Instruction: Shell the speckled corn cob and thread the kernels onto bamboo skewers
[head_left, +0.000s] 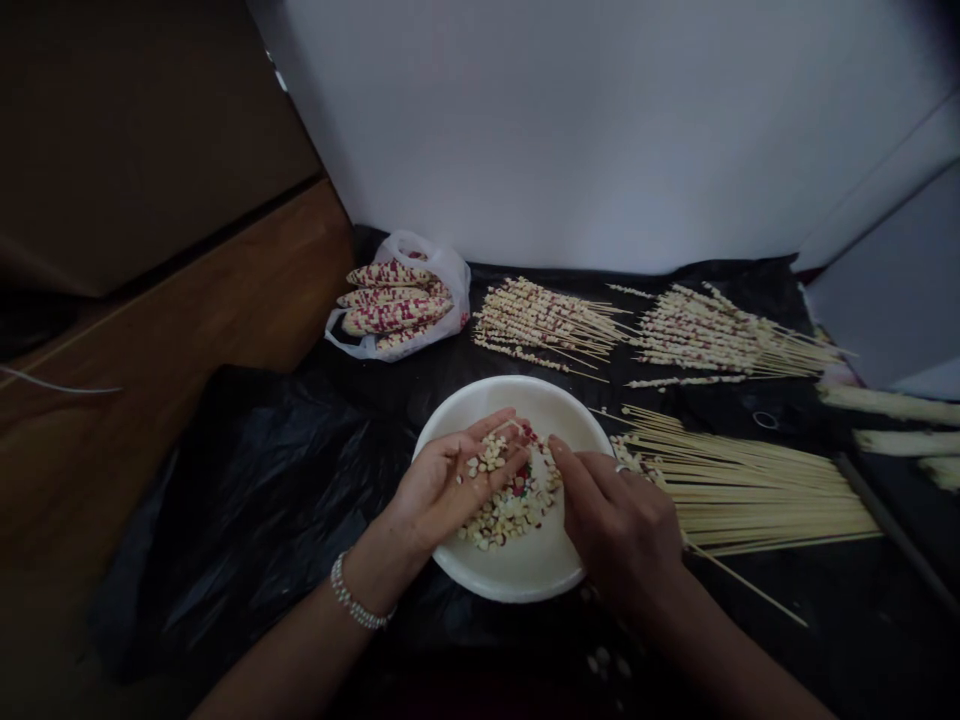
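Observation:
My left hand [442, 480] is palm up over a white bowl [517, 590], with loose pale corn kernels [491, 455] cupped in it. Its fingertips are close to the tip of a thin wooden skewer [750, 588]. My right hand [619, 510] is closed around that skewer, whose tail end sticks out behind the hand at lower right. Near the tip, a few red and pale kernels [529, 432] appear threaded on it. More loose kernels [502, 522] lie in the bowl below my left hand. The right hand partly hides the bowl's right rim.
Red-and-cream corn cobs [394, 315] lie in a white plastic bag [454, 275]. Two piles of kernel-threaded skewers [551, 320] are behind the bowl. Bare skewers [765, 495] fan out at right, near stripped cobs [900, 408]. Black plastic sheeting [277, 500] covers the surface.

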